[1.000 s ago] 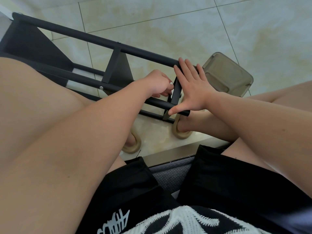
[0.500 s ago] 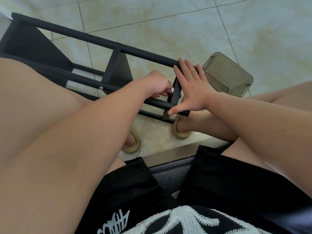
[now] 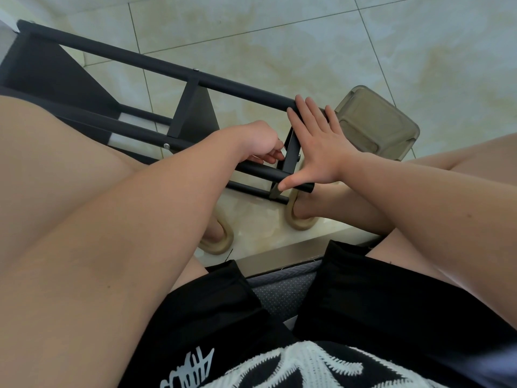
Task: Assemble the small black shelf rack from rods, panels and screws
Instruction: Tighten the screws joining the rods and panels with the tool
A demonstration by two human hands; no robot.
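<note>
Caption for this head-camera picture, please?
Right hand presses flat against the end panel of the black rack; left hand curls fingers at the other side.

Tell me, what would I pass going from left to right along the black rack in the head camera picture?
Big black panel → middle black panel → left hand → right hand → plastic box.
</note>
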